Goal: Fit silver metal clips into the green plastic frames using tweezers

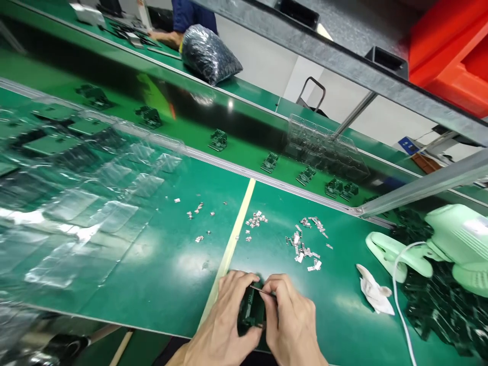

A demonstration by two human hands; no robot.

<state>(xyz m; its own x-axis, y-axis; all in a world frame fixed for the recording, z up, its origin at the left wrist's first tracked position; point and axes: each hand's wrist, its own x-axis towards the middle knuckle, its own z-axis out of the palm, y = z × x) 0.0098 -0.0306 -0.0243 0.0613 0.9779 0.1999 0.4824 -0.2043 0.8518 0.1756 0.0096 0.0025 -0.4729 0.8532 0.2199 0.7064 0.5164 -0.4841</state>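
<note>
My left hand (224, 320) is wrapped round a small dark green part (252, 306) near the table's front edge. On the part's right side, my right hand (287, 317) pinches a thin dark strip (263, 291) that lies across the part's top. Both hands touch close together. Beyond them, small silvery metal pieces (256, 219) lie in a cluster right of a pale yellow tape line (238, 223). A larger group of metal pieces (301, 249) is spread farther right, and a few small pieces (199, 239) lie left of the tape.
Clear plastic trays (114, 216) cover the left of the green table (171, 284). Green circuit boards (218, 140) sit on the belt behind. At right are a crumpled white cloth (375, 291), a pale green clip fan (450, 244) and dark parts. Another person's arm (168, 38) shows far back.
</note>
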